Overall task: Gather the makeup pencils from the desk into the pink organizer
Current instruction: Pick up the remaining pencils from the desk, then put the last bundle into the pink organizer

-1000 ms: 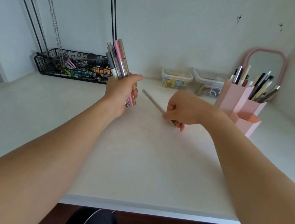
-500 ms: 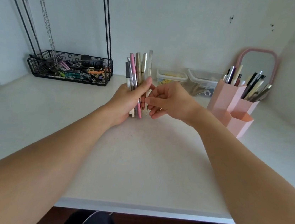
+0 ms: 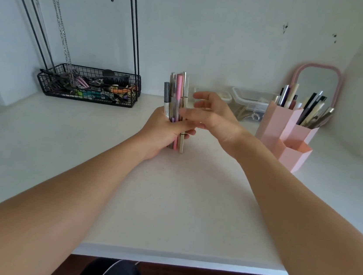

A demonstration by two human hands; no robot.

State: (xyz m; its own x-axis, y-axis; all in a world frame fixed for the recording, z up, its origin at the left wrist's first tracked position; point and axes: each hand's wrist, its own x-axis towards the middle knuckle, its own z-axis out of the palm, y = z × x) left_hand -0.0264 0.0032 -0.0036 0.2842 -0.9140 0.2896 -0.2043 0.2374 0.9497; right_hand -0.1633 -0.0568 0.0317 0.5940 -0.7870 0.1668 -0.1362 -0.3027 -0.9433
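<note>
The left hand [image 3: 165,128] grips a bundle of pencils [image 3: 176,104] with curled fingers around the middle of it. The right hand [image 3: 213,116] is just beside the bundle on its right, fingers spread and relaxed, holding nothing; whether its fingertips touch the outer pencil is hard to tell because of blur. No loose pencil shows on the table [image 3: 167,204] around the hands.

The bundle stands upright. Its long axis is almost vertical, the upper ends point up toward the wall, and the lower ends come out below the left hand, close to the table or touching it. The ends are not level: a grey pencil at the left is lower at the top, and a beige one at the right hangs lower at the bottom.

The step in hand seems to be to make the bundle tidy before it goes to the organizer [image 3: 284,131], which stands to the right of the right hand and near it. To do this well, the person could loosen the left grip a little and tap the lower ends on the table, while the right hand guards the outer side. The 2 taller cells already hold many pens, so the bundle should keep its vertical axis and go down into a cell with free space; the low front cell looks free.
</note>
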